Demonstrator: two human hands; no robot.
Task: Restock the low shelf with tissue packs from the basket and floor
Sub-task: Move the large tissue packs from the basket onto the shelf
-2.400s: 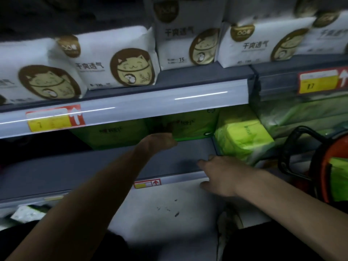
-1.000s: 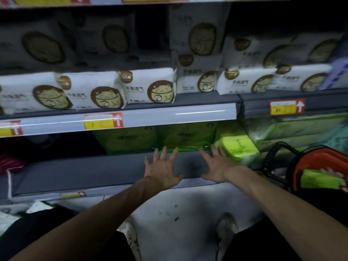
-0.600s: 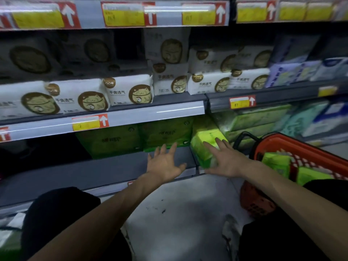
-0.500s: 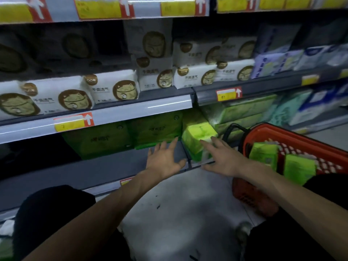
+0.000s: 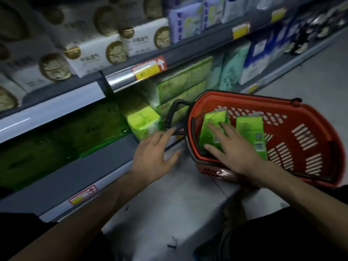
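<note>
**Retrieval step.** The right hand (image 5: 233, 147), fingers straight and spread, is laid on the nearer tissue pack (image 5: 212, 119), which stands in the red basket (image 5: 310, 117); no grasp is yet formed. A second pack (image 5: 250, 129) stands just beside it. The left hand (image 5: 152, 153), likewise spread and holding nothing, is poised near the black handle (image 5: 169, 117), at the front edge of the low shelf (image 5: 62, 178). Green shelved packs (image 5: 143, 117) line the back of the shelf. The next move is judged to require that the fingers be closed round the pack and that it be lifted clear of the rim.
</note>
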